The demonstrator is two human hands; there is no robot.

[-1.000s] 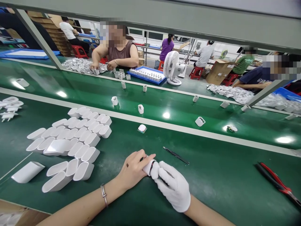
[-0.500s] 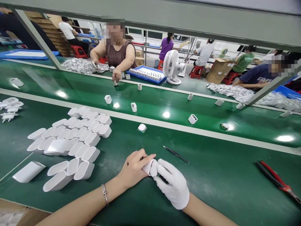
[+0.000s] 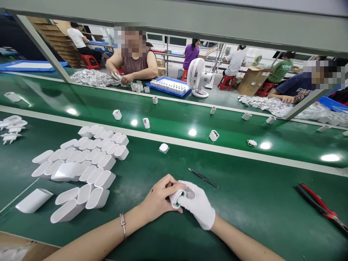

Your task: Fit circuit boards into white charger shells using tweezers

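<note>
My bare left hand (image 3: 159,195) is wrapped round a white plastic charger housing (image 3: 174,202), its open end tilted toward my right hand. Inside that opening a bit of green circuit board (image 3: 178,205) shows; the rest is hidden. My right hand (image 3: 199,206), in a white glove, is closed at the opening, thumb pressed against the board and fingers curled at the far side. A second circuit board with a white top (image 3: 164,148) lies beyond my hands. Black tweezers (image 3: 203,177) rest on the green bench just past my right hand.
Many empty white housings (image 3: 89,156) stand in rows at left, beside several plug pieces (image 3: 12,127). Red-handled pliers (image 3: 319,201) lie at right. Beyond a pale rail, a green belt (image 3: 176,123) carries scattered housings. Across it are co-workers, a fan (image 3: 197,78) and a blue tray (image 3: 168,87).
The board has gone into the housing, and my gloved thumb has moved into the opening, which has turned more toward me. Parts on the belt have shifted left. The co-worker opposite has drawn a hand back.
</note>
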